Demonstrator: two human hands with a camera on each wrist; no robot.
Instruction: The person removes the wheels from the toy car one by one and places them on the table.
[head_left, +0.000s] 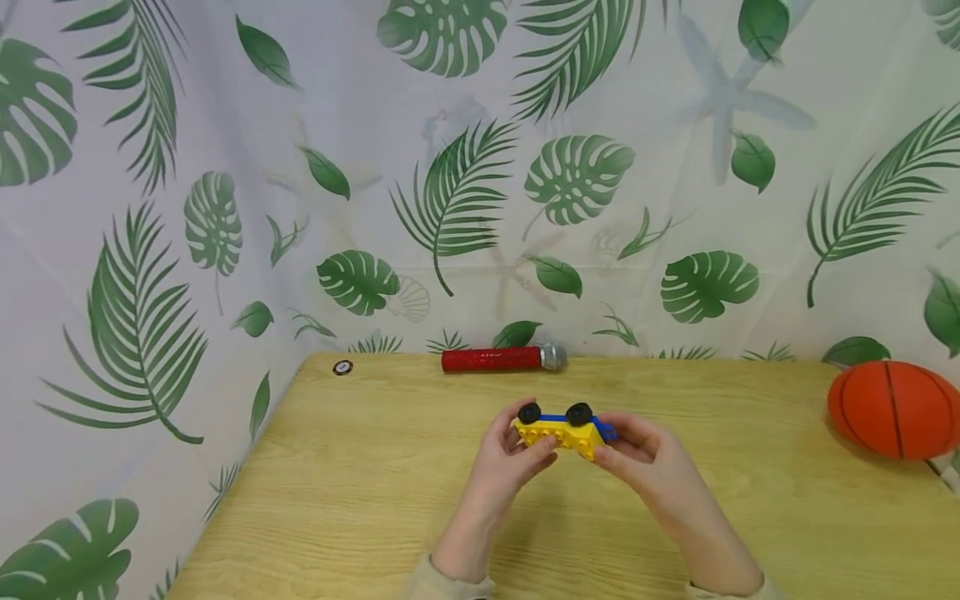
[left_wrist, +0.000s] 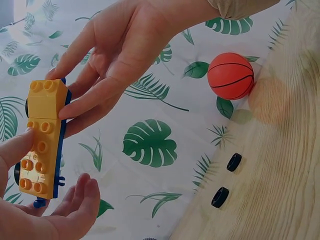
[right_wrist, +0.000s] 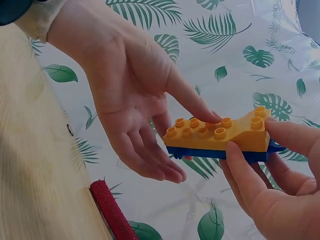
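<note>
Left hand (head_left: 504,458), half open with a thumb over the studs, grips one end of a yellow-and-blue toy brick car (head_left: 558,434) held above the wood-grain table (head_left: 360,475), on the near side of a red microphone (head_left: 491,359). Two black wheels show along its upper edge. Right hand (head_left: 651,460) pinches the opposite end. An orange basketball (head_left: 892,410) sits well right of the microphone.

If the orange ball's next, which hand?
Right hand, probably: it's nearer the orange ball, which lies on the right. The left hand also grips the toy car and could likely hold it alone.
</note>
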